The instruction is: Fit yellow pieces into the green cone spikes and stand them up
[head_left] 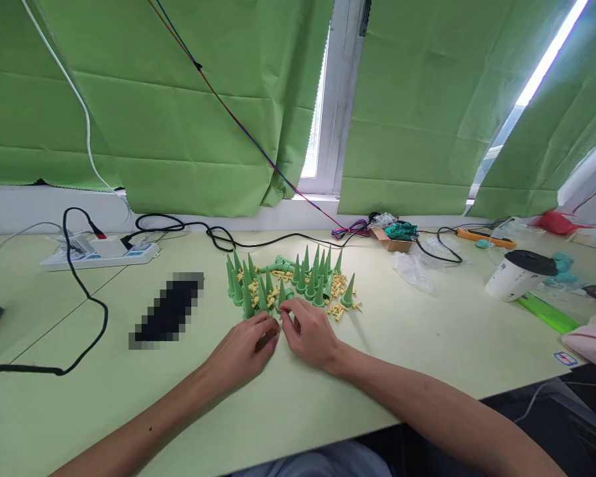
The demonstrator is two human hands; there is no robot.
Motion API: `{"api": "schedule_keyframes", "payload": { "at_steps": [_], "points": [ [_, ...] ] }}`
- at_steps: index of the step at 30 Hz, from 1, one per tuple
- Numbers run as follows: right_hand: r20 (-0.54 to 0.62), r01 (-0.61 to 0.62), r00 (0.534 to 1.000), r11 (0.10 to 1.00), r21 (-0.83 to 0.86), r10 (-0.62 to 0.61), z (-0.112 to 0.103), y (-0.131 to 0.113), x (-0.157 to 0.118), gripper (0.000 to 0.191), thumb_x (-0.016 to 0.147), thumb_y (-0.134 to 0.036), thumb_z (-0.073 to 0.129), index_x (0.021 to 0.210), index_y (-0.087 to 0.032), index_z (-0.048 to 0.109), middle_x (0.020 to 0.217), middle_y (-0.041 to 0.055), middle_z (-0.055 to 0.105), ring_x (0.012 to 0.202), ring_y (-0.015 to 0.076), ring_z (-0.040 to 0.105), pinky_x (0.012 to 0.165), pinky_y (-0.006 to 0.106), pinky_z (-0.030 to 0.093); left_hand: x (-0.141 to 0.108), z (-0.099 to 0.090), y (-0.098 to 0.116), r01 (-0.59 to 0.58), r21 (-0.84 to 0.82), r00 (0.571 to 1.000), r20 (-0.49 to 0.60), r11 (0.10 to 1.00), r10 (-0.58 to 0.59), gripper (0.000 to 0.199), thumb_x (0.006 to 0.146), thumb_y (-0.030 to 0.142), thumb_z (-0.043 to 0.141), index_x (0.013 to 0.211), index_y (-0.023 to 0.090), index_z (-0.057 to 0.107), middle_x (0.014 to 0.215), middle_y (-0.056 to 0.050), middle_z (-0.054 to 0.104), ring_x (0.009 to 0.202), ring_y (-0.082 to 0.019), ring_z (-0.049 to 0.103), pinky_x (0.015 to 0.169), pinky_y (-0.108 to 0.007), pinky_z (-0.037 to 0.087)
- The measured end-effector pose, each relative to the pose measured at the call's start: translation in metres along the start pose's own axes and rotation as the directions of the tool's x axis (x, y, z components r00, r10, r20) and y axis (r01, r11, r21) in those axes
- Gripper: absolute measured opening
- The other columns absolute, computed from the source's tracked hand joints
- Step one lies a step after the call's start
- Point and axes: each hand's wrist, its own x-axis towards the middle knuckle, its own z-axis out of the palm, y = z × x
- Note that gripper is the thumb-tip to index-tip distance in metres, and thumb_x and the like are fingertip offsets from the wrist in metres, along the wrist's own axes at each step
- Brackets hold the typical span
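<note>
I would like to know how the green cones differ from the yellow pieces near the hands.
Size: the green cones are clearly larger, while the yellow pieces are small.
Shape: the cones taper to a pointed tip above a wider base; the yellow pieces are short and irregular.
Pose: most cones stand upright, whereas the yellow pieces lie in loose heaps.
Both are on the same table.

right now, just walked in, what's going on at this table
A person's left hand and right hand are close together over the table, at the near side of a cluster of green cones, many standing upright. Small yellow pieces lie among them. What either grip holds is too small to tell.
</note>
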Motion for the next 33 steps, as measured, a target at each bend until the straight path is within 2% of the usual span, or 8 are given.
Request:
{"api": "schedule_keyframes", "payload": {
  "at_steps": [5, 7, 12, 15, 20, 24, 28, 33],
  "points": [
    [-0.079, -0.013, 0.997, 1.000, 0.022, 0.015, -0.010, 0.008, 0.001, 0.017, 0.096, -0.020, 0.042, 0.099, -0.018, 0.059, 0.087, 0.0049, 0.067, 0.057, 0.0108, 0.053, 0.057, 0.025, 0.042, 0.000, -0.004, 0.005, -0.039, 0.004, 0.999, 0.020, 0.999, 0.039, 0.023, 0.095, 0.022, 0.043, 0.086, 0.019, 0.064, 0.077, -0.001, 0.059, 0.064, -0.015, 0.053, 0.060, -0.027, 0.038],
    [-0.154, -0.035, 0.987, 0.999, 0.033, 0.039, -0.015, 0.011, 0.002, 0.016, 0.097, -0.021, 0.043, 0.100, -0.019, 0.058, 0.084, 0.0041, 0.066, 0.055, 0.0103, 0.052, 0.055, 0.025, 0.042, 0.000, -0.005, 0.007, -0.045, 0.013, 0.999, 0.031, 0.999, 0.045, 0.023, 0.095, 0.022, 0.043, 0.086, 0.019, 0.064, 0.074, -0.001, 0.059, 0.062, -0.015, 0.052, 0.059, -0.027, 0.037],
    [-0.398, -0.122, 0.907, 0.990, 0.074, 0.141, -0.024, 0.017, 0.010, 0.011, 0.096, -0.025, 0.047, 0.105, -0.018, 0.051, 0.075, -0.0014, 0.057, 0.050, 0.0082, 0.047, 0.051, 0.022, 0.039, -0.001, -0.006, 0.008, -0.054, 0.041, 0.996, 0.067, 0.998, 0.051, 0.026, 0.097, 0.025, 0.041, 0.084, 0.019, 0.062, 0.072, 0.000, 0.059, 0.063, -0.015, 0.053, 0.060, -0.027, 0.037],
    [-0.429, -0.183, 0.884, 0.982, 0.051, 0.187, -0.027, 0.023, 0.013, 0.012, 0.096, -0.027, 0.047, 0.104, -0.019, 0.050, 0.070, -0.0040, 0.051, 0.050, 0.0090, 0.043, 0.051, 0.023, 0.037, -0.002, -0.006, 0.008, -0.053, 0.042, 0.995, 0.081, 0.998, 0.050, 0.026, 0.098, 0.026, 0.040, 0.085, 0.019, 0.062, 0.073, -0.001, 0.060, 0.063, -0.015, 0.053, 0.061, -0.027, 0.038],
    [-0.303, -0.169, 0.943, 0.983, -0.077, 0.138, -0.026, 0.026, 0.011, 0.016, 0.097, -0.028, 0.046, 0.089, -0.019, 0.056, 0.062, -0.0030, 0.050, 0.054, 0.0112, 0.047, 0.054, 0.024, 0.035, -0.002, -0.006, 0.008, -0.071, 0.060, 0.995, 0.080, 0.996, 0.066, 0.025, 0.097, 0.025, 0.041, 0.086, 0.019, 0.063, 0.076, -0.002, 0.063, 0.067, -0.017, 0.057, 0.063, -0.027, 0.040],
    [-0.038, -0.195, 0.981, 0.957, -0.213, 0.191, -0.022, 0.022, 0.009, 0.011, 0.095, -0.027, 0.053, 0.093, -0.018, 0.060, 0.062, -0.0025, 0.058, 0.055, 0.0124, 0.054, 0.056, 0.024, 0.033, -0.002, -0.006, 0.007, -0.095, 0.069, 0.993, 0.072, 0.993, 0.090, 0.026, 0.097, 0.025, 0.041, 0.088, 0.019, 0.065, 0.076, -0.003, 0.064, 0.068, -0.017, 0.059, 0.064, -0.027, 0.041],
    [0.224, -0.234, 0.917, 0.900, -0.368, 0.329, -0.018, 0.022, 0.007, 0.011, 0.090, -0.027, 0.062, 0.099, -0.019, 0.061, 0.064, 0.0001, 0.064, 0.059, 0.0178, 0.061, 0.055, 0.025, 0.031, -0.002, -0.006, 0.006, -0.112, 0.072, 0.992, 0.068, 0.991, 0.107, 0.024, 0.097, 0.024, 0.042, 0.088, 0.020, 0.065, 0.076, -0.002, 0.064, 0.068, -0.017, 0.060, 0.065, -0.027, 0.042],
    [0.279, -0.227, 0.884, 0.866, -0.445, 0.375, -0.017, 0.025, 0.007, 0.009, 0.092, -0.026, 0.058, 0.089, -0.018, 0.060, 0.067, 0.0045, 0.066, 0.062, 0.0211, 0.062, 0.054, 0.027, 0.029, -0.001, -0.006, 0.007, -0.117, 0.076, 0.991, 0.071, 0.990, 0.112, 0.024, 0.096, 0.023, 0.043, 0.087, 0.020, 0.065, 0.075, -0.002, 0.064, 0.068, -0.017, 0.059, 0.064, -0.027, 0.041]
  ]
}}
